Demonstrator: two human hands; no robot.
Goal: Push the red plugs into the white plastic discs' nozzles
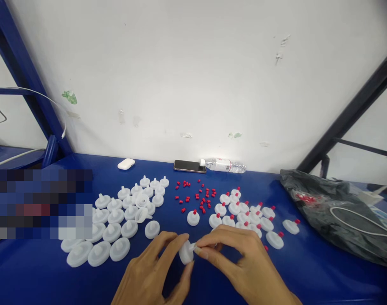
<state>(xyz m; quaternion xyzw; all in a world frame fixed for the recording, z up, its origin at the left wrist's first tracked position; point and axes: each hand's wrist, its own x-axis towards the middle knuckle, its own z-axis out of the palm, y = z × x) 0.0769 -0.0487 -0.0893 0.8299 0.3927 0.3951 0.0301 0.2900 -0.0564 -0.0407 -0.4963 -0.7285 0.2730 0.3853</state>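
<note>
My left hand [153, 269] grips a white plastic nozzle cap [186, 253] by its round body, thumb below and fingers above, with the nozzle pointing right. At the nozzle's tip, the thumb and forefinger of my right hand [236, 256] are pinched together. Whatever lies between those fingertips is hidden. Just beyond my hands stands a white cap with a red tip [193, 218]. Small red tips [197, 196] lie scattered behind it. Many plain white nozzle caps [112, 232] cover the left side. On the right is a group of white caps with red tips [234, 207].
The blue table [212, 292] meets a white wall. Along its back lie a white case [126, 164], a phone [189, 166] and a clear bottle [225, 165] on its side. A dark plastic bag [327, 216] is at right. Blue frame posts [34, 72] rise at left.
</note>
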